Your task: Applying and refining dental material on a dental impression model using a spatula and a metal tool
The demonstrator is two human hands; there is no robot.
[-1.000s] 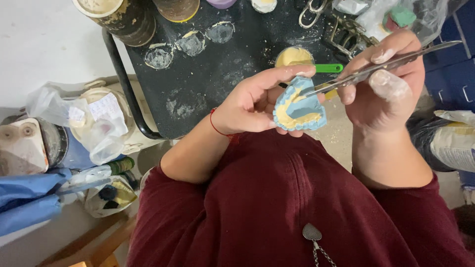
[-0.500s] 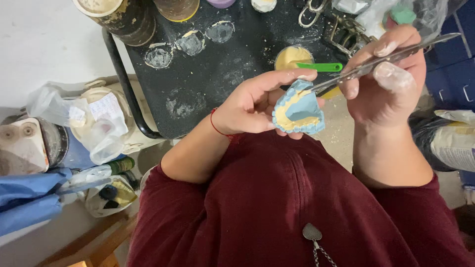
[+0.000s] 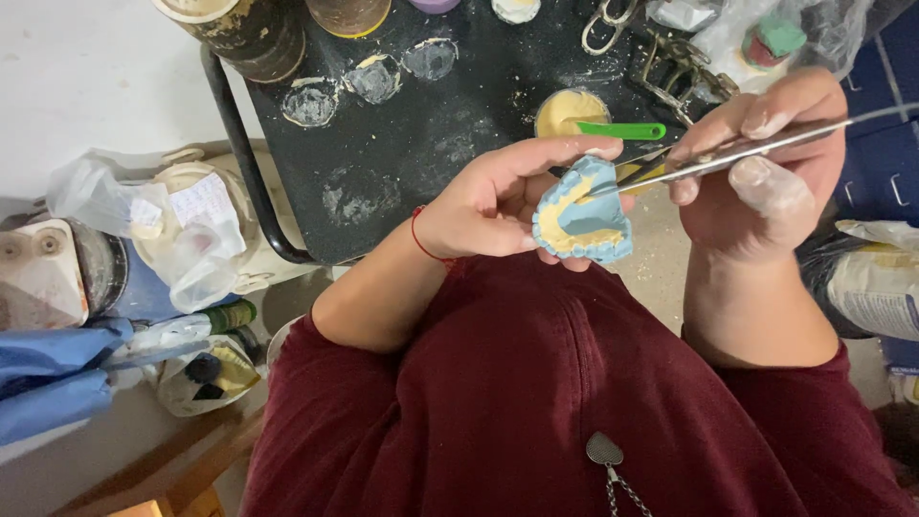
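Observation:
My left hand cups a blue horseshoe-shaped dental impression filled with yellowish plaster, held above my lap in front of the black table. My right hand grips a thin metal spatula; its tip touches the yellow fill inside the impression. White plaster smears coat the right fingers. A red string circles my left wrist.
A black table holds a small bowl of yellow mix with a green-handled tool, dried plaster rings, dirty cups and metal tools. Plastic bags and buckets crowd the floor at left; a sack lies at right.
The spatula tip has shifted slightly within the impression's yellow fill. Both hands stay almost in the same place.

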